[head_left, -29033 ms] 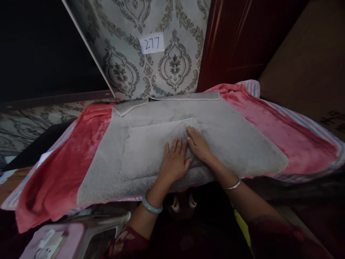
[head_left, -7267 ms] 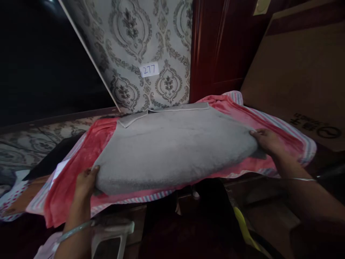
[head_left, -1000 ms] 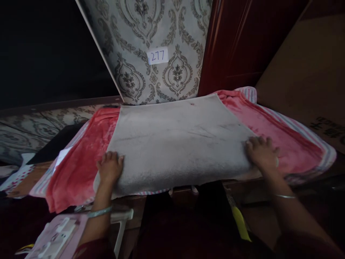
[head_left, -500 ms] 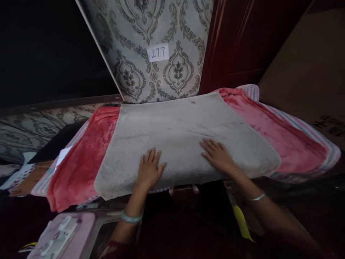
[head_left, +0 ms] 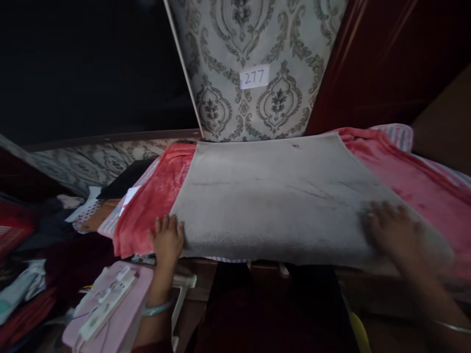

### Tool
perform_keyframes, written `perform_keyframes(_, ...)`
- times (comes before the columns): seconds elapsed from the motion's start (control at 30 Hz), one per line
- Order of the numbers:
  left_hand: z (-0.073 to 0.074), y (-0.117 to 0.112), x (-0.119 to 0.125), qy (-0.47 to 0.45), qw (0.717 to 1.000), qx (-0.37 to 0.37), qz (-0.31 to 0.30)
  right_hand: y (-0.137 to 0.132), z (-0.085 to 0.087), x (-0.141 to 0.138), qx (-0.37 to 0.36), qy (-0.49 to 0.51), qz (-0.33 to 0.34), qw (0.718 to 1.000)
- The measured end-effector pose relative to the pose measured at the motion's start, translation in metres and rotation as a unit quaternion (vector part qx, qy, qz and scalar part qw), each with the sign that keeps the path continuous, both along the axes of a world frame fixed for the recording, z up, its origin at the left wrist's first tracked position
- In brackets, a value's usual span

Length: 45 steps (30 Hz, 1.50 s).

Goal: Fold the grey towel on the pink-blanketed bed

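A pale grey cloth (head_left: 265, 196) lies spread over a red-pink plush blanket (head_left: 158, 193) that shows on both sides of it. Faint dark creases run across the cloth, and a small dark mark sits near its far edge. My left hand (head_left: 168, 239) rests at the cloth's near left corner, fingers apart, partly over the red blanket. Toward the near right part of the cloth, my right hand (head_left: 395, 230) lies palm down with spread fingers, blurred by motion. Neither hand grips anything.
Behind stands a patterned wall with a paper label (head_left: 254, 76) reading 277, beside a large dark screen (head_left: 91, 68). A pink box (head_left: 114, 294) carrying a white power strip (head_left: 106, 306) is at lower left. A dark red panel (head_left: 382, 68) rises at right.
My hands have moved apart across the cloth, the left to its left corner and the right toward its right side. The view has turned left.
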<state>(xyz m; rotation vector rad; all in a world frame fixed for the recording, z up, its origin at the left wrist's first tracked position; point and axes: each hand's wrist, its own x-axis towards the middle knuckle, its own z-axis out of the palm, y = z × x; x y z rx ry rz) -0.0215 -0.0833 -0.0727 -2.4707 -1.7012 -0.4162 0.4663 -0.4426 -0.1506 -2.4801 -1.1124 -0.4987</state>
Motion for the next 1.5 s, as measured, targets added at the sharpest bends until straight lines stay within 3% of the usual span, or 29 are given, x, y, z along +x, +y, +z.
perform_keyframes(0.03,0.001,-0.005,0.007,-0.003,1.000,0.005,-0.019,0.032,0.005,-0.024,0.011,0.000,0.018,1.000)
perform_keyframes(0.1,0.000,-0.015,0.026,-0.002,0.996,0.002,-0.093,0.099,0.019,-0.084,-0.027,0.013,0.152,0.988)
perform_keyframes(0.17,-0.002,-0.023,0.045,0.002,0.987,-0.005,-0.159,0.160,0.033,-0.148,-0.098,0.029,0.299,0.949)
perform_keyframes(0.23,-0.006,-0.026,0.058,0.008,0.985,-0.004,-0.175,0.207,0.044,-0.200,-0.151,0.042,0.426,0.891)
perform_keyframes(0.33,-0.012,-0.023,0.061,0.032,0.988,-0.009,-0.149,0.252,0.054,-0.238,-0.188,0.047,0.505,0.841)
perform_keyframes(0.43,-0.017,-0.018,0.057,0.056,0.988,-0.015,-0.141,0.279,0.053,-0.222,-0.209,0.034,0.526,0.823)
perform_keyframes(0.5,-0.020,-0.017,0.055,0.058,0.988,-0.013,-0.139,0.293,0.050,-0.188,-0.208,0.026,0.491,0.846)
perform_keyframes(0.67,-0.024,-0.021,0.055,0.041,0.990,-0.016,-0.133,0.317,0.059,-0.093,-0.220,0.039,0.266,0.938)
perform_keyframes(0.77,-0.019,-0.015,0.053,0.017,0.989,-0.028,-0.146,0.335,0.077,-0.089,-0.229,0.073,0.125,0.963)
perform_keyframes(0.83,-0.012,-0.003,0.051,-0.009,0.989,-0.035,-0.143,0.351,0.085,-0.119,-0.207,0.059,0.165,0.963)
perform_keyframes(0.87,-0.008,0.006,0.050,-0.022,0.990,-0.031,-0.136,0.359,0.086,-0.140,-0.196,0.038,0.243,0.949)
perform_keyframes(0.97,-0.003,0.033,0.047,-0.031,0.995,0.004,-0.099,0.380,0.078,-0.206,-0.204,0.016,0.492,0.846)
perform_keyframes(1.03,-0.008,0.047,0.044,-0.008,0.996,0.005,-0.089,0.394,0.070,-0.233,-0.201,0.011,0.578,0.791)
perform_keyframes(1.1,-0.017,0.054,0.043,0.014,0.996,-0.009,-0.088,0.414,0.065,-0.237,-0.200,0.010,0.610,0.767)
perform_keyframes(1.17,-0.025,0.056,0.041,0.024,0.996,-0.012,-0.087,0.439,0.064,-0.223,-0.214,0.016,0.599,0.772)
perform_keyframes(1.37,-0.037,0.057,0.035,0.026,0.996,0.001,-0.091,0.519,0.069,-0.153,-0.234,0.008,0.493,0.838)
perform_keyframes(1.5,-0.046,0.059,0.030,0.019,0.994,0.034,-0.103,0.556,0.066,-0.126,-0.203,-0.056,0.509,0.835)
